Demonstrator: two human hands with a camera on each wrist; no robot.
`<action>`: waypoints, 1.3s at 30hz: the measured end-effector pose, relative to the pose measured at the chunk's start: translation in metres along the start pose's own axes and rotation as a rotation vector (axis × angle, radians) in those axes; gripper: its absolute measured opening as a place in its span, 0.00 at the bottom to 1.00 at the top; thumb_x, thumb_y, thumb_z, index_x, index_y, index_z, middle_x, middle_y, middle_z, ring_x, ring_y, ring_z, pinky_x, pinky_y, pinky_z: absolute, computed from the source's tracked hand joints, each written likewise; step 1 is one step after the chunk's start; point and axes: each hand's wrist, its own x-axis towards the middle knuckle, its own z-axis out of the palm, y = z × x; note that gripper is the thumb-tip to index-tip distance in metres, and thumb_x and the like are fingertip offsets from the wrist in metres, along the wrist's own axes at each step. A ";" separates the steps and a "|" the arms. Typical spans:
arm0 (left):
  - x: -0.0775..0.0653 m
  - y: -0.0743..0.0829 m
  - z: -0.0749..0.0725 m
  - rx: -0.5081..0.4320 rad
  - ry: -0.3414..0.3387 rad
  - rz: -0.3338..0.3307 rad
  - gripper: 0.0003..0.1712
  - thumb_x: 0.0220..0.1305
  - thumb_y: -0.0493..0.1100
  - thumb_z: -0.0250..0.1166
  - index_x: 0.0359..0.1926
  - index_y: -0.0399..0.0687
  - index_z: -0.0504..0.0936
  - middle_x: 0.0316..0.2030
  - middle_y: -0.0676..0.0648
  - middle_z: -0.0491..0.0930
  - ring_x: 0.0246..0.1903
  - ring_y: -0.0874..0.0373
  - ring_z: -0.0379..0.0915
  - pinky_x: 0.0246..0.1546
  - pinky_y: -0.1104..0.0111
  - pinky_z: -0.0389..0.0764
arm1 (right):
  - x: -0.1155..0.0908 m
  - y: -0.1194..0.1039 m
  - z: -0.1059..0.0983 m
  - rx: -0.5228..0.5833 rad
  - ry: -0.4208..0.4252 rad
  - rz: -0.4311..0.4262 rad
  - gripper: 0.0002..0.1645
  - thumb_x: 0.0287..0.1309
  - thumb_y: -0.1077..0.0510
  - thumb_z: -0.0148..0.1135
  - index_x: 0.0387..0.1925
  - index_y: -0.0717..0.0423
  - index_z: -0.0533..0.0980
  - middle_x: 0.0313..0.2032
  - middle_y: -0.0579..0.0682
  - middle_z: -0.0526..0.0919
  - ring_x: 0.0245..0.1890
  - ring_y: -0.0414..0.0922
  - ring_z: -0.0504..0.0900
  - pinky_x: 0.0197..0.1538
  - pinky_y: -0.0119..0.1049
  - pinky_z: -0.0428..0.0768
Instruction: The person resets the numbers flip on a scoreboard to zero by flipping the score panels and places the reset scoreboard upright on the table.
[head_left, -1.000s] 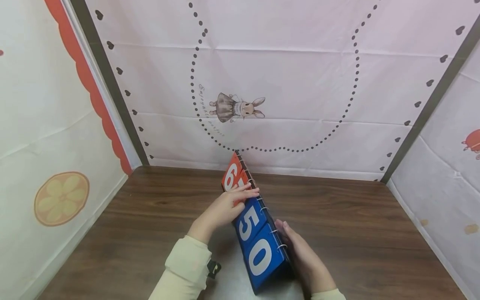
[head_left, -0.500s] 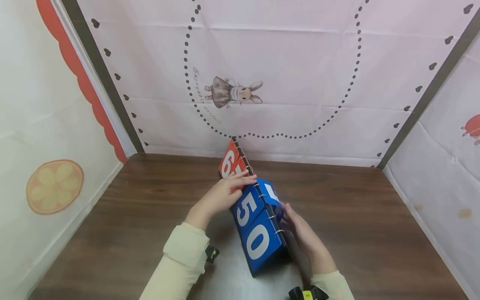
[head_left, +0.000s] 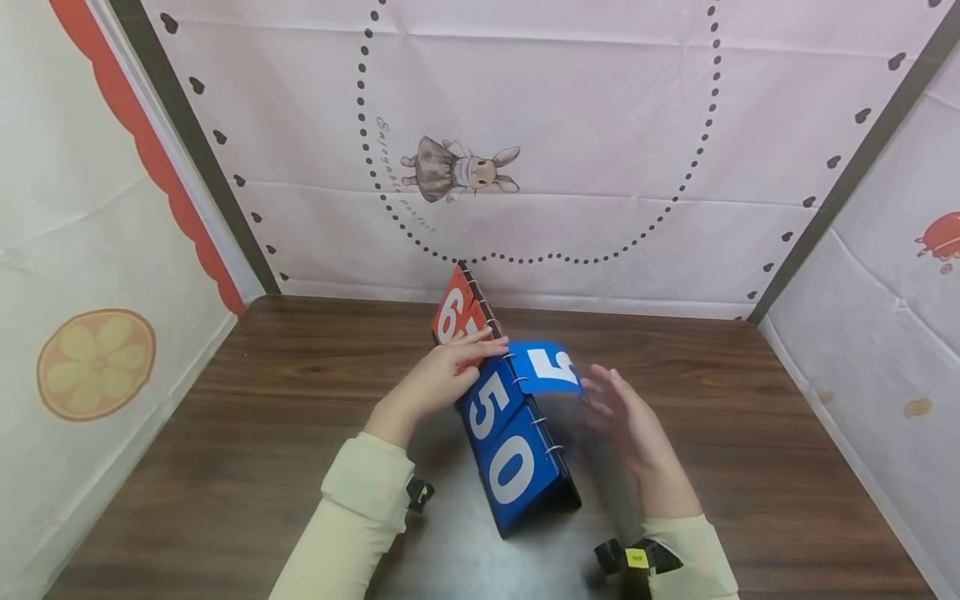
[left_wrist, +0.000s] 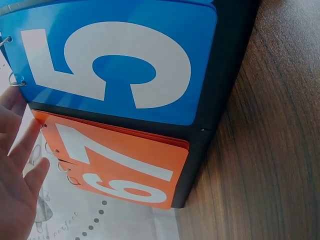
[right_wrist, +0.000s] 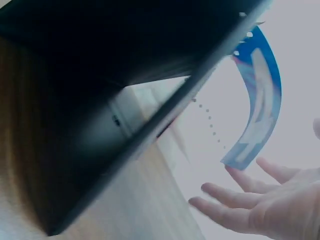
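Observation:
A flip scoreboard (head_left: 525, 467) stands tent-like on the table, with number cards on rings along its top ridge. Blue cards showing 5 and 0 hang on its left face, nearer the person; orange-red cards (left_wrist: 120, 162) are at the far end. One blue card with a 5 (head_left: 546, 367) sticks out to the right of the ridge, and it looks bent in the right wrist view. My left hand (head_left: 435, 379) rests with extended fingers over the ridge beside the red cards. My right hand (head_left: 630, 429) has spread fingers, its fingertips at the free edge of the raised card.
The brown wood-grain table (head_left: 337, 350) extends to both sides of the scoreboard. A printed pink cloth (head_left: 600, 133) with a rabbit picture hangs behind it, and pale cloths flank the left and right. Dark straps (head_left: 637, 558) sit at both wrists.
A blue card behind the ridge has swung up and out on the right side. My right hand has moved up and outward; my left hand keeps its place on the ridge.

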 end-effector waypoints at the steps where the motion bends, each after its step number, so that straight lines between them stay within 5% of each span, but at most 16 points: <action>1: 0.000 0.000 0.000 0.002 0.001 0.003 0.25 0.65 0.41 0.54 0.61 0.69 0.71 0.66 0.59 0.59 0.67 0.56 0.50 0.51 0.49 0.71 | 0.000 -0.003 -0.002 0.027 0.023 -0.002 0.37 0.66 0.38 0.40 0.68 0.55 0.54 0.64 0.57 0.61 0.62 0.54 0.63 0.63 0.53 0.59; 9: -0.001 0.001 -0.002 0.007 0.010 0.001 0.25 0.65 0.41 0.54 0.61 0.68 0.71 0.66 0.60 0.58 0.67 0.57 0.49 0.51 0.49 0.71 | -0.001 -0.020 -0.005 0.483 0.172 -0.065 0.31 0.67 0.53 0.47 0.66 0.51 0.50 0.54 0.50 0.61 0.46 0.43 0.74 0.57 0.32 0.70; 13: -0.001 0.000 -0.001 0.002 0.010 0.005 0.25 0.65 0.40 0.55 0.61 0.67 0.71 0.66 0.59 0.59 0.67 0.57 0.50 0.51 0.50 0.72 | -0.007 -0.023 0.000 0.832 0.025 0.030 0.27 0.66 0.55 0.49 0.63 0.51 0.53 0.53 0.50 0.67 0.50 0.44 0.73 0.60 0.33 0.67; 15: -0.001 0.000 0.000 -0.003 0.003 0.006 0.25 0.65 0.40 0.55 0.61 0.67 0.71 0.67 0.59 0.58 0.67 0.56 0.50 0.50 0.50 0.72 | -0.013 -0.023 0.006 0.893 -0.080 0.104 0.26 0.67 0.53 0.46 0.62 0.51 0.53 0.56 0.51 0.68 0.55 0.45 0.70 0.63 0.34 0.62; 18: -0.002 0.000 0.000 -0.010 -0.006 0.000 0.26 0.65 0.41 0.55 0.62 0.68 0.70 0.67 0.59 0.58 0.67 0.55 0.49 0.50 0.49 0.72 | -0.023 -0.023 0.019 0.791 -0.187 0.137 0.31 0.70 0.51 0.41 0.68 0.48 0.45 0.66 0.50 0.58 0.64 0.47 0.59 0.66 0.36 0.57; 21: -0.004 0.002 -0.001 -0.006 -0.003 -0.013 0.27 0.65 0.41 0.55 0.62 0.71 0.69 0.67 0.59 0.58 0.68 0.52 0.47 0.52 0.46 0.69 | -0.031 -0.025 0.036 0.625 -0.174 0.093 0.34 0.70 0.54 0.42 0.70 0.50 0.41 0.70 0.50 0.50 0.68 0.49 0.51 0.68 0.41 0.51; 25: -0.005 0.004 -0.002 -0.005 0.013 -0.042 0.29 0.64 0.41 0.56 0.63 0.72 0.67 0.66 0.59 0.60 0.68 0.48 0.44 0.54 0.42 0.64 | -0.038 -0.030 0.055 0.402 -0.112 0.012 0.36 0.66 0.57 0.47 0.70 0.50 0.43 0.68 0.52 0.54 0.66 0.51 0.53 0.66 0.50 0.49; 34: -0.005 0.004 0.002 -0.056 0.026 -0.092 0.31 0.64 0.43 0.57 0.65 0.72 0.62 0.62 0.60 0.65 0.62 0.51 0.59 0.52 0.48 0.70 | -0.039 -0.027 0.074 -0.008 -0.055 -0.096 0.44 0.62 0.55 0.54 0.71 0.41 0.41 0.67 0.50 0.57 0.66 0.52 0.57 0.64 0.61 0.45; 39: -0.008 0.003 0.004 -0.136 0.012 -0.084 0.33 0.64 0.41 0.57 0.67 0.68 0.60 0.63 0.60 0.65 0.63 0.51 0.59 0.52 0.49 0.71 | -0.039 -0.023 0.081 -0.160 -0.038 -0.130 0.39 0.63 0.54 0.54 0.70 0.43 0.49 0.67 0.48 0.60 0.65 0.53 0.60 0.61 0.62 0.55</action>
